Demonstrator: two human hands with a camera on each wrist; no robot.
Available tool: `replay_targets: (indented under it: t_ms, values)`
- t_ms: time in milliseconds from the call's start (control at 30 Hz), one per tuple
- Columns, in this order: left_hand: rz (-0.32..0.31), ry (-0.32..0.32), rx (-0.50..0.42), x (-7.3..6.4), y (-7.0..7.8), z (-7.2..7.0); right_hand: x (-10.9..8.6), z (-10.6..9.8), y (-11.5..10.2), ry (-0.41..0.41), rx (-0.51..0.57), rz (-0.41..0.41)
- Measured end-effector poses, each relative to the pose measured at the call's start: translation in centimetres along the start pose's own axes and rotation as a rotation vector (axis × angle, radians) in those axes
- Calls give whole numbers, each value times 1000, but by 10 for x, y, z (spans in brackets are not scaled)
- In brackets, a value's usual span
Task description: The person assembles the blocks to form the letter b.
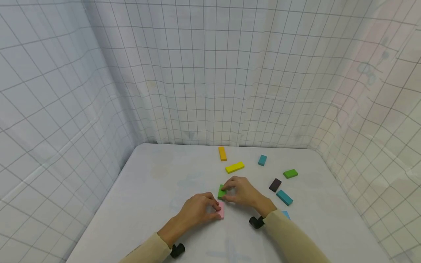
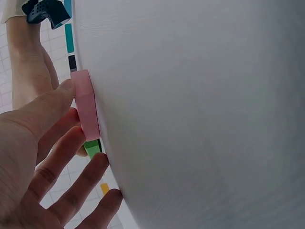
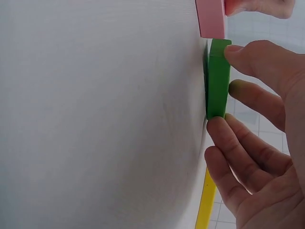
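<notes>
My left hand (image 1: 198,210) holds a pink block (image 1: 221,210) lying on the white table. In the left wrist view its thumb rests at one end of the pink block (image 2: 85,105), while the other fingers spread along and past it. Just beyond, my right hand (image 1: 241,191) grips a green block (image 1: 221,192) between thumb and fingertips. The right wrist view has the thumb near one end of the green block (image 3: 218,78) and fingertips at its side and other end. A narrow gap separates it from the pink block (image 3: 211,19).
Farther back lie a yellow block (image 1: 235,167), an orange-yellow block (image 1: 222,153) and a small blue block (image 1: 262,160). To the right are another green block (image 1: 291,174), a dark block (image 1: 275,185) and a teal block (image 1: 284,197). My right sleeve partly hides a light blue piece (image 1: 286,214).
</notes>
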State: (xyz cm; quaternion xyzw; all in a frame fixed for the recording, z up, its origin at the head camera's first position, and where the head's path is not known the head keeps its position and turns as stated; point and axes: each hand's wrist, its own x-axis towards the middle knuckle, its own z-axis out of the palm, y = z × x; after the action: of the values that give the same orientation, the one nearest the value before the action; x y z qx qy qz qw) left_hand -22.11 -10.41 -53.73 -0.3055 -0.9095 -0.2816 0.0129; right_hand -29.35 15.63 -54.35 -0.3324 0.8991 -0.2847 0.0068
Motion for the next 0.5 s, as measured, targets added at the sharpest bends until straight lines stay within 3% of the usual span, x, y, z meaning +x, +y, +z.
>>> replay_targets:
  t_ms: [500]
  values:
    - [83, -15, 20, -4, -6, -5, -2, 1, 1, -17, 18, 5]
